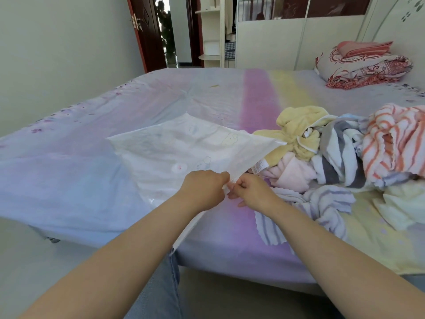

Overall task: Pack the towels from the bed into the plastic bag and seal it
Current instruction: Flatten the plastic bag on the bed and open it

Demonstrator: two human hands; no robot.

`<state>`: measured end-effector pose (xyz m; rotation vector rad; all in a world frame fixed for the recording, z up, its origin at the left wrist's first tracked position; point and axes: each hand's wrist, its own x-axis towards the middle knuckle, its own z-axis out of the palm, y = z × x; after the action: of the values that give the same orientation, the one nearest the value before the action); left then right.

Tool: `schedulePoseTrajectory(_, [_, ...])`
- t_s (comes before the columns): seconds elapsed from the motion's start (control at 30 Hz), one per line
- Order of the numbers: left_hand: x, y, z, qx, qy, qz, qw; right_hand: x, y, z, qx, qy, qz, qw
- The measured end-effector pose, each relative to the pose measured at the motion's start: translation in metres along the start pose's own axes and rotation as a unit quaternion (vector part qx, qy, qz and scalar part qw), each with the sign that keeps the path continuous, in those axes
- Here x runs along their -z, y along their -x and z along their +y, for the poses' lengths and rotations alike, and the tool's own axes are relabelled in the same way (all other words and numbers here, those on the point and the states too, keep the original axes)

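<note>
A large translucent white plastic bag (174, 146) lies flat on the bed, its near right edge lifted. My left hand (203, 188) and my right hand (249, 191) pinch that edge close together, fingers closed on the plastic. To the right lies a loose heap of towels: a yellow towel (299, 125), a pink towel (292, 172), a grey-and-white striped towel (338, 148), an orange-striped towel (395, 143), a lavender-striped towel (322, 208) and a pale cream towel (400, 208). None of the towels is inside the bag.
The bed (92, 180) carries a pastel striped sheet. Folded red-patterned bedding (361, 65) sits at the far right corner. A door (147, 31) stands ajar behind the bed, beside white shelves (210, 31). My jeans-clad leg (156, 295) is at the bed's near edge.
</note>
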<state>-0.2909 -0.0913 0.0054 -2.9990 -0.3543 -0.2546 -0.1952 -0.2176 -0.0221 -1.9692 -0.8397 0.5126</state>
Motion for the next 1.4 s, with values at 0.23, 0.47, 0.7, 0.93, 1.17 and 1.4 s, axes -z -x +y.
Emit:
schedulePoseTrajectory(0.23, [0.02, -0.006, -0.012, 0.085, 0.068, 0.084, 0.99, 0.008, 0.008, -0.007, -0.054, -0.045, -0.017, 0.997])
schedulePoseTrajectory(0.47, [0.062, -0.011, -0.084, 0.213, 0.116, 0.263, 0.934, 0.024, 0.01, 0.032, -0.164, -0.026, 0.031, 0.986])
schedulePoseTrajectory(0.7, [0.082, -0.022, -0.116, 0.281, 0.374, 0.446, 0.763, 0.01, -0.028, 0.029, -0.099, 0.11, 0.122, 0.981])
schedulePoseTrajectory(0.93, [0.068, -0.034, -0.114, 0.171, 0.258, 0.171, 0.935, -0.038, -0.069, 0.006, -0.023, 0.058, 0.09, 0.994])
schedulePoseTrajectory(1.17, [0.068, -0.025, -0.138, 0.233, 0.358, 0.436, 0.792, -0.049, -0.084, 0.011, -0.042, 0.095, 0.108, 0.989])
schedulePoseTrajectory(1.4, [0.032, -0.028, -0.129, 0.23, 0.422, 0.394, 0.784, -0.047, -0.101, -0.003, 0.031, 0.005, 0.087, 0.996])
